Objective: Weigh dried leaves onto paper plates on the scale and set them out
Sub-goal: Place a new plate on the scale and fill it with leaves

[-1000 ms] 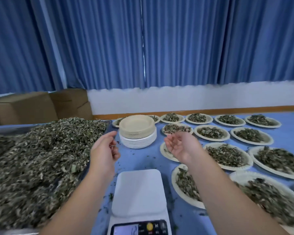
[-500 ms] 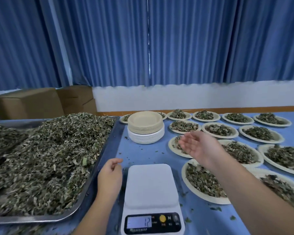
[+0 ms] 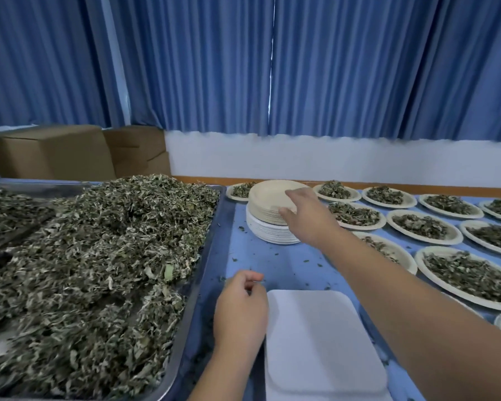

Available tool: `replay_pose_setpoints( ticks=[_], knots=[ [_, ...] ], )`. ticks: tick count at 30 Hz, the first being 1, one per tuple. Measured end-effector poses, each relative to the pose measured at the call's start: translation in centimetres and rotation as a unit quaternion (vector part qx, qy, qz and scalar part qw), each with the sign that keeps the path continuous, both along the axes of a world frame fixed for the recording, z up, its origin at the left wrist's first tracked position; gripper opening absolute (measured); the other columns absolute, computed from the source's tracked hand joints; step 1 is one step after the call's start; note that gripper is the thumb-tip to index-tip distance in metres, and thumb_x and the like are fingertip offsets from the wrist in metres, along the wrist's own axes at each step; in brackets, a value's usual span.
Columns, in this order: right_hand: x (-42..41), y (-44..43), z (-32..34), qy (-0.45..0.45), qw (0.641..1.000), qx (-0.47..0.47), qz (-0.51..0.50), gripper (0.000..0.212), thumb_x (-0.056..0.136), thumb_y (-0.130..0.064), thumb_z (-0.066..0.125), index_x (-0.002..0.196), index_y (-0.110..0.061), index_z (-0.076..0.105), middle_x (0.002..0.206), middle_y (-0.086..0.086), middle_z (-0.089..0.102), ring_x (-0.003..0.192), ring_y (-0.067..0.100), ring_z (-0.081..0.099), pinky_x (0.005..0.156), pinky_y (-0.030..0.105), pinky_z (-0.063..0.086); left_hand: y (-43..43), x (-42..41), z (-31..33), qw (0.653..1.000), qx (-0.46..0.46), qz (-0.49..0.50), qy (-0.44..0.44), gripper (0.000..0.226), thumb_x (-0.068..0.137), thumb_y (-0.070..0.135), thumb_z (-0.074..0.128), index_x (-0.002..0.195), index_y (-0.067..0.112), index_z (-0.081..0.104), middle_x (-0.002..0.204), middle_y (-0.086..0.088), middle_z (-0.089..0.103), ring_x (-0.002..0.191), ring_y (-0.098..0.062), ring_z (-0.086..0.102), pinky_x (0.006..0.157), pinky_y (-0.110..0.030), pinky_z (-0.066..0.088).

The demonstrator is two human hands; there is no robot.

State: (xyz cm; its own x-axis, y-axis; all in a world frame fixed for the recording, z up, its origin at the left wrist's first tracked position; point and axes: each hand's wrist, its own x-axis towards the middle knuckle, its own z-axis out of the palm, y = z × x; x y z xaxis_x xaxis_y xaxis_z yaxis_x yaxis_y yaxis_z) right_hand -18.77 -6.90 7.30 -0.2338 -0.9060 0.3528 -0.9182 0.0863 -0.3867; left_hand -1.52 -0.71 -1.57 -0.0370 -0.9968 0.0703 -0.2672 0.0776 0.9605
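- Blue curtains (image 3: 185, 68) hang in folds across the whole back of the room, above a white strip of wall and an orange-brown trim at table height.
- Two cardboard boxes (image 3: 49, 151) stand at the far left, behind the table.
- A table (image 3: 287, 264) with a blue surface fills the foreground, and crumbs of leaf are scattered over it.
- On its left side a metal tray (image 3: 206, 256) holds a big loose heap of dried leaves (image 3: 99, 241), grey-green and piled above the rim.
- A stack of paper plates (image 3: 265, 206) stands near the tray's far right corner, with tan plates on top and white ones beneath.
- The right hand (image 3: 307, 218) reaches forward to the right side of this stack. Its fingers lie over the top plate and its thumb sits at the edge just below, pinching the rim.
- The left hand (image 3: 240, 308) hangs low between the tray and the scale, just beside the scale's far left corner. Its fingers are loosely curled and hold nothing that can be seen.
- The scale (image 3: 321, 342) sits at the near edge with its white platform facing up. Its near end runs off the bottom of the view.
- Many filled plates (image 3: 420, 227), each with a small mound of leaves, are set out in rows to the right of the stack, and one more peeks out behind the stack's left side.
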Motion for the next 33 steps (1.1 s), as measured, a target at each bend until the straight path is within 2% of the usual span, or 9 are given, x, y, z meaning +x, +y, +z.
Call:
replay_pose_setpoints(
  ticks=[3,5,9,12,15,18,22,28,33],
  knots=[
    [-0.4,-1.6,0.1,0.047,0.992,0.11,-0.028,0.041,0.1,-0.033,0.043,0.133,-0.009,0.051,0.139,0.014,0.044,0.115,0.031,0.051,0.085,0.032,0.042,0.1,0.0,0.2,1.0,0.009,-0.001,0.015,0.02,0.087,0.018,0.052,0.082,0.035,0.061,0.092,0.014,0.064,0.085,-0.011,0.061,0.076,-0.032,0.049],
    [-0.4,-1.9,0.0,0.035,0.995,0.091,-0.037,0.03,0.099,-0.027,0.045,0.119,-0.012,0.062,0.126,0.011,0.055,0.101,0.031,0.057,0.078,0.031,0.047,0.3,0.0,0.3,1.0,0.008,-0.004,0.003,0.019,0.087,0.019,0.052,0.082,0.036,0.06,0.092,0.013,0.064,0.085,-0.011,0.061,0.075,-0.031,0.048],
    [-0.6,-2.2,0.6,0.048,0.996,0.075,-0.027,0.025,0.097,-0.019,0.05,0.11,-0.012,0.071,0.113,0.01,0.066,0.1,0.028,0.058,0.082,0.033,0.049,0.3,0.0,0.5,1.0,0.008,-0.007,-0.007,0.019,0.087,0.021,0.051,0.084,0.038,0.059,0.095,0.016,0.064,0.088,-0.008,0.06,0.081,-0.033,0.049],
    [-0.8,-2.4,1.4,0.033,0.995,0.09,-0.01,0.025,0.093,-0.013,0.052,0.104,-0.013,0.074,0.105,0.003,0.071,0.086,0.02,0.059,0.07,0.025,0.044,0.4,0.1,0.8,1.0,0.015,-0.009,-0.008,0.019,0.088,0.021,0.05,0.086,0.038,0.058,0.095,0.016,0.062,0.088,-0.011,0.06,0.078,-0.032,0.048],
    [-1.2,-2.6,1.7,-0.032,0.996,0.085,-0.008,0.023,0.091,-0.014,0.056,0.104,-0.017,0.075,0.077,-0.008,0.069,0.057,0.007,0.05,0.056,0.021,0.041,0.6,0.2,0.9,1.0,0.022,-0.01,-0.001,0.02,0.088,0.02,0.049,0.089,0.038,0.056,0.093,0.016,0.062,0.086,-0.016,0.06,0.076,-0.033,0.046],
    [-1.7,-2.6,2.0,-0.076,0.993,0.094,-0.006,0.022,0.09,-0.015,0.06,0.105,-0.018,0.075,0.046,-0.016,0.058,0.049,0.016,0.052,0.05,0.022,0.045,0.7,0.3,1.1,1.0,0.026,-0.009,0.002,0.021,0.088,0.02,0.048,0.092,0.039,0.055,0.093,0.014,0.062,0.088,-0.018,0.061,0.076,-0.033,0.046],
    [-1.9,-2.7,2.8,-0.079,0.989,0.122,0.002,0.023,0.088,-0.009,0.06,0.103,-0.017,0.076,0.07,0.009,0.067,0.057,0.024,0.055,0.048,0.025,0.048,0.8,0.3,1.2,1.0,0.028,-0.013,0.002,0.021,0.087,0.021,0.048,0.092,0.04,0.054,0.095,0.014,0.061,0.086,-0.017,0.061,0.077,-0.033,0.048],
    [-1.6,-2.8,4.0,0.005,0.993,0.117,-0.007,0.022,0.089,-0.012,0.059,0.099,-0.02,0.077,0.059,-0.01,0.06,0.049,0.015,0.053,0.045,0.019,0.04,0.6,0.3,1.0,0.999,0.03,-0.021,-0.005,0.021,0.087,0.022,0.047,0.091,0.042,0.052,0.098,0.014,0.061,0.084,-0.015,0.061,0.076,-0.033,0.048],
    [-1.8,-2.6,4.3,0.004,0.994,0.105,-0.01,0.02,0.093,-0.011,0.056,0.104,-0.014,0.072,0.067,0.009,0.069,0.05,0.018,0.06,0.051,0.021,0.046,0.4,0.3,1.0,0.999,0.034,-0.027,0.003,0.022,0.087,0.021,0.047,0.094,0.04,0.052,0.099,0.01,0.061,0.087,-0.017,0.06,0.077,-0.034,0.047]
  ],
)
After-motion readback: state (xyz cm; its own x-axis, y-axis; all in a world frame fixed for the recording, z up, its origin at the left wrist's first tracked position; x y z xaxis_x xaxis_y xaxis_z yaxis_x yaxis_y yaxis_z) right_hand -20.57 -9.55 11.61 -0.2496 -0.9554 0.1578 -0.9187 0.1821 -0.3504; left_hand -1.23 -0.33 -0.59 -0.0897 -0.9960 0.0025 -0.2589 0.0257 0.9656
